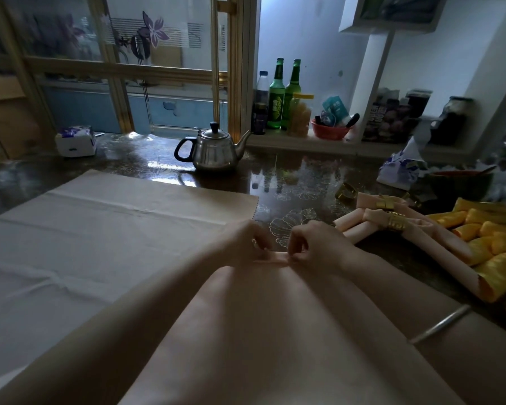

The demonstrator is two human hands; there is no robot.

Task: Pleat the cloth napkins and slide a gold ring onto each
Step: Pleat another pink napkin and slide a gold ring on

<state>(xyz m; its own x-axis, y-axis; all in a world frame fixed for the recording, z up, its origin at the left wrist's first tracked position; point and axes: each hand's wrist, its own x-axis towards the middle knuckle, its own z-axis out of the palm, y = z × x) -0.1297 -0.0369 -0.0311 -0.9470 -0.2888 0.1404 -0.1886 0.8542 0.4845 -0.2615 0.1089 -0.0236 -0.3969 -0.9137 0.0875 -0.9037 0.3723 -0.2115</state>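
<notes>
A peach cloth napkin (269, 323) runs from the table's middle down toward me. My left hand (243, 241) and my right hand (313, 244) sit side by side at its far edge, and both pinch a narrow fold of the cloth between curled fingers and thumb. To the right lie pleated peach napkins (360, 226), one with a gold ring (395, 223) on it and another with a gold ring (384, 203) behind it. A loose gold ring (346, 190) lies on the table further back.
A second pale cloth (100, 229) lies flat at left. A steel kettle (214, 152) stands behind it and a tissue pack (76, 141) at far left. Yellow satin napkins (488, 238) pile at right. Green bottles (284, 95), jars and a red bowl (330, 131) fill the shelf.
</notes>
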